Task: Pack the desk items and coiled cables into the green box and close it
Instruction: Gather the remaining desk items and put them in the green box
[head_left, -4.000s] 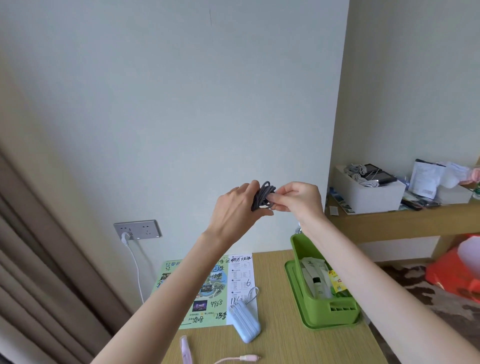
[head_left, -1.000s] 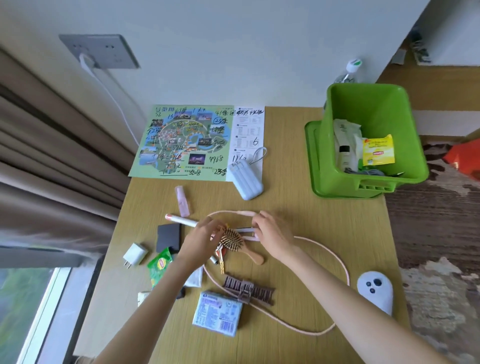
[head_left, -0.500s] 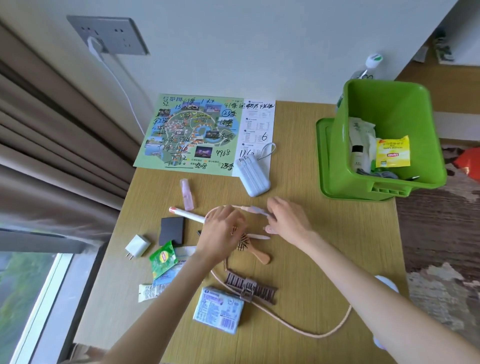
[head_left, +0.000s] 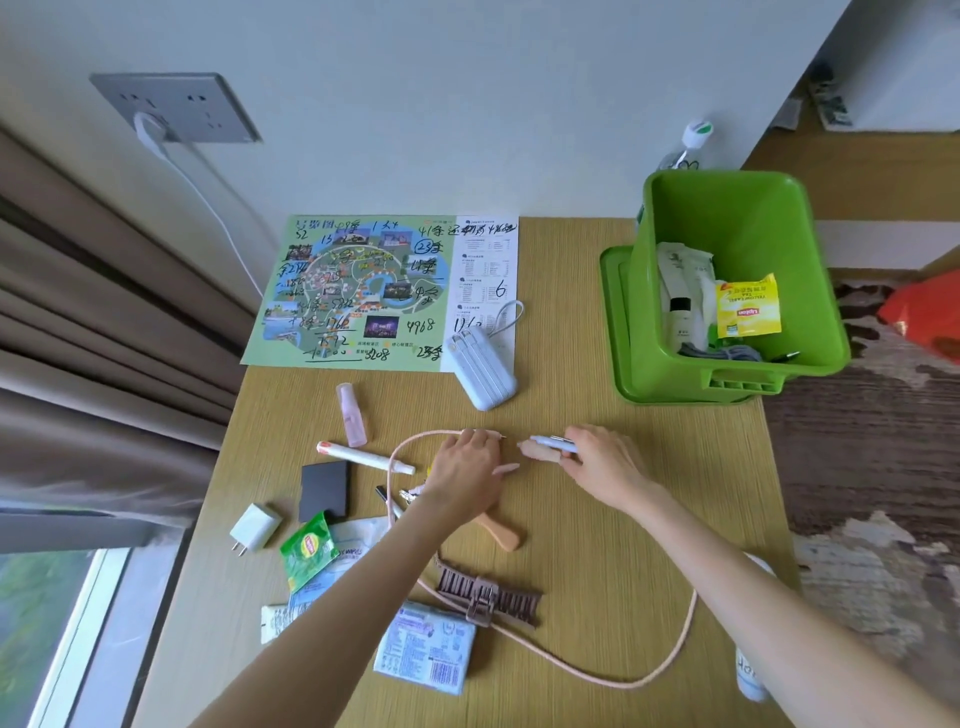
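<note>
Pink cable (head_left: 692, 613): end in right hand (head_left: 597, 462), run beneath left hand (head_left: 467, 467).

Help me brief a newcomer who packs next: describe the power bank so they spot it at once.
Start at the large colourful paper map at the back of the wooden desk. On its lower right corner rests the pale blue ribbed plastic power bank, a white cord loop at its far end. Unlike the slim pink bottle nearby, it is blocky.
</note>
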